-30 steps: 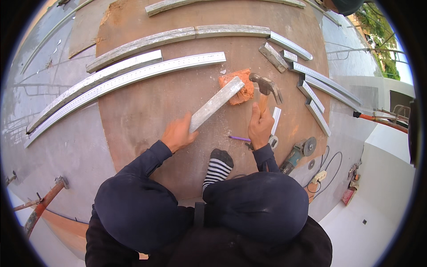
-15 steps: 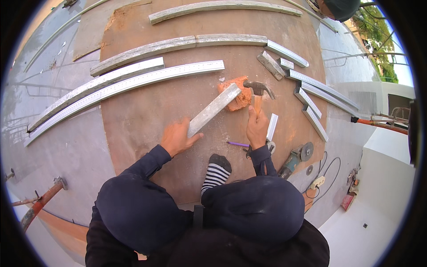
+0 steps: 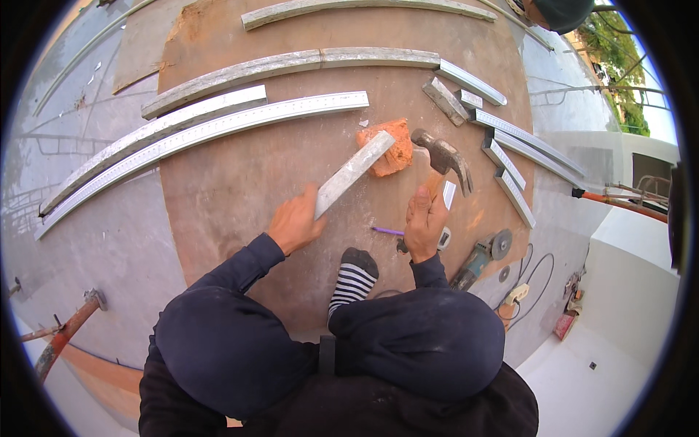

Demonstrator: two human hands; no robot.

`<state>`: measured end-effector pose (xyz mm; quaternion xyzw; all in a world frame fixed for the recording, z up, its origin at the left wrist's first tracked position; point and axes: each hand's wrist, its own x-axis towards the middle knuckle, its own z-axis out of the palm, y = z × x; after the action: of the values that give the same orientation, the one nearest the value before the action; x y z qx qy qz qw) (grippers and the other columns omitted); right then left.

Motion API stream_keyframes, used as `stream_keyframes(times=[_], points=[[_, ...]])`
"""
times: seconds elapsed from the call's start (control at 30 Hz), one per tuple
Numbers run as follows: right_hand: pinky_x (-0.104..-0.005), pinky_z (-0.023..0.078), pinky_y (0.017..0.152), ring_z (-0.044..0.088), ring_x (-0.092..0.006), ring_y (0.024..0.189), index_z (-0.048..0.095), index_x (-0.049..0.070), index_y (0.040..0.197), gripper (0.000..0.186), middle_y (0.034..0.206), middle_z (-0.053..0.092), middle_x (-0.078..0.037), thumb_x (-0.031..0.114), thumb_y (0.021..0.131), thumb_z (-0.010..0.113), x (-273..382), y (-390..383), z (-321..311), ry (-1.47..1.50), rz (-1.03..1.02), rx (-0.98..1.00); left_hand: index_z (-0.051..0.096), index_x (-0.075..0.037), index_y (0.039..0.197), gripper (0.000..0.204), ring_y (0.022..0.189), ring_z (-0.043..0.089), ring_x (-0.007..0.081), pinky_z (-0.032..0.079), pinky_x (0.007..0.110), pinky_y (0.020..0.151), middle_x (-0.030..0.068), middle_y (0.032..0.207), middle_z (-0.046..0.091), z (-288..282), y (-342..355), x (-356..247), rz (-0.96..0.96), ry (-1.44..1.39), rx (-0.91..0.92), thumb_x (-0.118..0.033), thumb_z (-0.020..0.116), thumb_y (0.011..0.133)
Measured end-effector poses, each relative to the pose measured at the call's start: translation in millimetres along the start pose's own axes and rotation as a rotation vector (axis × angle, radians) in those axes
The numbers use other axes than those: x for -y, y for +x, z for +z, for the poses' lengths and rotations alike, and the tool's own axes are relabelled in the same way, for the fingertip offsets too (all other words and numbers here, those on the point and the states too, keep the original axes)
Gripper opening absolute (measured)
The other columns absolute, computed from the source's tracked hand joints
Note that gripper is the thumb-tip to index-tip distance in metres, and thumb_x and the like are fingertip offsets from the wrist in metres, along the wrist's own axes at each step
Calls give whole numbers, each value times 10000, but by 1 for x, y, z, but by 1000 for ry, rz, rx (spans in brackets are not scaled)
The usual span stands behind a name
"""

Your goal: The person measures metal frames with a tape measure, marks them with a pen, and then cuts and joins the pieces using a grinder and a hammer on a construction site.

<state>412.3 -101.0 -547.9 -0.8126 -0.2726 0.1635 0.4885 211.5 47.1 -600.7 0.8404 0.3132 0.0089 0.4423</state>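
Note:
My left hand [image 3: 297, 222] is wrapped round the near end of a short, dusty grey-white bar [image 3: 355, 172]. The bar slants up to the right, its far end over a rough orange block [image 3: 394, 154] that looks like broken brick. In my right hand [image 3: 425, 224], fingers closed round the wooden handle, is a claw hammer [image 3: 441, 157]. Its metal head stands just right of the block, apart from the bar, with the claw pointing right. A purple pencil [image 3: 388, 231] lies on the brown board between my hands.
Long pale bars [image 3: 218, 135] and several short cut pieces [image 3: 515, 198] lie on the brown board [image 3: 226, 211] beyond and to the right. An angle grinder [image 3: 477, 262], with cord and socket block [image 3: 518, 294], sits right of my knee. A person's dark headwear [image 3: 561, 13] shows at upper right.
The hammer has lifted off to the right, away from the bar's end, and appears larger. My left hand has shifted slightly on the bar, which still lies over the block.

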Motion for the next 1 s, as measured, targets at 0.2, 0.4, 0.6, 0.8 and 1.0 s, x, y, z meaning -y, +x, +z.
stream_keyframes(times=[0.2, 0.4, 0.6, 0.8, 1.0], points=[[-389, 405, 515, 564, -308, 541, 581, -34, 908, 344, 651, 567, -192, 291, 1017, 540, -31, 21, 18, -440, -68, 117, 435, 19, 1065, 386, 730, 624, 493, 489, 546, 653, 301, 801, 635, 1, 13, -7, 9, 16, 42, -172, 654, 811], [-435, 420, 513, 601, -412, 582, 580, -44, 934, 310, 676, 565, -266, 257, 1005, 553, 23, 12, 21, -199, -181, -72, 450, 19, 1071, 383, 735, 626, 494, 488, 542, 654, 300, 805, 637, 0, 4, -6, -56, 12, 60, -175, 656, 814], [-397, 389, 515, 486, -250, 510, 577, -42, 854, 347, 616, 545, -169, 261, 1019, 548, 2, 29, 25, -333, -100, 10, 452, 6, 1124, 388, 728, 622, 496, 475, 549, 653, 308, 796, 635, -1, 9, -13, 5, 50, 33, -170, 639, 832], [-444, 416, 517, 566, -437, 569, 592, -45, 926, 293, 669, 545, -282, 235, 1003, 549, 0, 8, 18, -206, -123, -58, 458, 0, 1139, 404, 738, 627, 492, 481, 548, 661, 305, 813, 642, 4, 3, -6, -31, 44, 56, -164, 646, 821], [-437, 395, 502, 550, -415, 541, 580, -53, 870, 324, 660, 530, -288, 246, 997, 566, 0, 21, 27, -221, -107, -17, 464, 4, 1158, 430, 754, 637, 487, 490, 539, 666, 301, 827, 651, -2, 1, -8, -69, 46, 83, -165, 655, 812]])
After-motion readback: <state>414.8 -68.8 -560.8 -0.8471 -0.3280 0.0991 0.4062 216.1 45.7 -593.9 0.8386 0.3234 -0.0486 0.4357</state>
